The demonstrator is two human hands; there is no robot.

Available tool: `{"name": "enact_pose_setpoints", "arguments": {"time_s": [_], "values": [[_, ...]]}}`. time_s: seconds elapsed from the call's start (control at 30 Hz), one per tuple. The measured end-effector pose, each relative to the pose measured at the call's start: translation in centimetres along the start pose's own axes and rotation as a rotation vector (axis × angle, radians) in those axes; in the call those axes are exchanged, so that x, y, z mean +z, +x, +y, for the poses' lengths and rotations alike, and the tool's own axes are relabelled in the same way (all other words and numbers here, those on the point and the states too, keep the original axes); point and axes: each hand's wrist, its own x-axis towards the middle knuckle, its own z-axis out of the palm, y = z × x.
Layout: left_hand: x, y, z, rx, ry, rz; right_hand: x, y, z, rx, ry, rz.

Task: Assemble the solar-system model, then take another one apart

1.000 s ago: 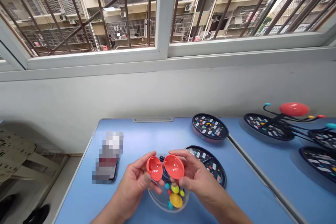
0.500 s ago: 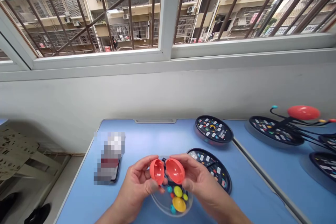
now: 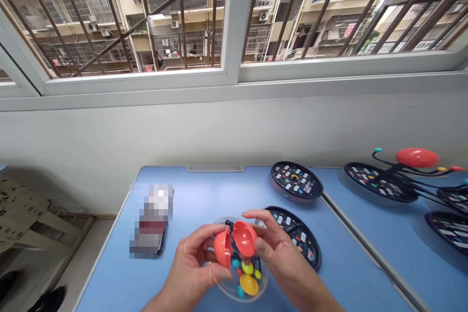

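Observation:
My left hand [image 3: 192,268] grips a coral-red hollow plastic half-shell [image 3: 223,248] by its rim. My right hand [image 3: 283,258] pinches a matching half-shell [image 3: 244,239] between fingers and thumb, its hollow side facing the other shell. Both hands hover over a clear round dish [image 3: 227,291]. Inside the dish lie a yellow dome [image 3: 249,284], a small yellow-green ball [image 3: 247,267], teal beads [image 3: 240,291] and dark wires [image 3: 229,224]. The shells and my fingers hide part of the dish.
A black round disc with coloured tiles [image 3: 300,239] lies beside my right hand, and another [image 3: 297,181] lies behind it. A pixelated phone-like object [image 3: 150,222] lies left on the blue table [image 3: 109,273]. A red-topped wire model [image 3: 417,158] stands right.
My left hand has lowered its half-shell and turned it more edge-on. My right fingers have shifted on the other shell, and the view has tilted slightly.

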Motion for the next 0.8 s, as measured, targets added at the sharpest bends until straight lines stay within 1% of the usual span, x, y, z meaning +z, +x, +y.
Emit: {"name": "enact_pose_setpoints", "arguments": {"time_s": [0.07, 0.17, 0.23, 0.3, 0.4, 0.47, 0.6, 0.7, 0.8], "values": [[0.0, 0.1, 0.1, 0.000, 0.010, 0.009, 0.0, 0.0, 0.1, 0.009, 0.012, -0.038], [-0.1, 0.1, 0.2, -0.026, -0.039, -0.005, 0.0, 0.1, 0.1, 0.044, 0.032, -0.114], [-0.2, 0.1, 0.1, -0.004, -0.054, 0.001, 0.1, 0.2, -0.1, 0.066, 0.049, -0.134], [-0.4, 0.1, 0.0, 0.022, -0.038, 0.028, 0.2, 0.2, -0.2, 0.064, 0.045, -0.122], [-0.5, 0.0, -0.2, 0.037, 0.033, 0.086, 0.2, 0.2, -0.3, 0.006, -0.029, -0.073], [-0.5, 0.0, -0.2, 0.035, 0.056, 0.099, 0.3, 0.1, -0.3, -0.039, -0.091, -0.045], [-0.3, 0.0, -0.1, 0.022, 0.062, 0.079, 0.6, -0.1, -0.5, -0.089, -0.195, -0.007], [-0.2, 0.1, 0.0, 0.024, 0.143, 0.035, 0.9, -0.3, -0.6, -0.097, -0.232, 0.004], [-0.2, 0.1, 0.1, 0.036, 0.210, 0.031, 1.1, -0.4, -0.6, -0.091, -0.261, 0.035]]}}
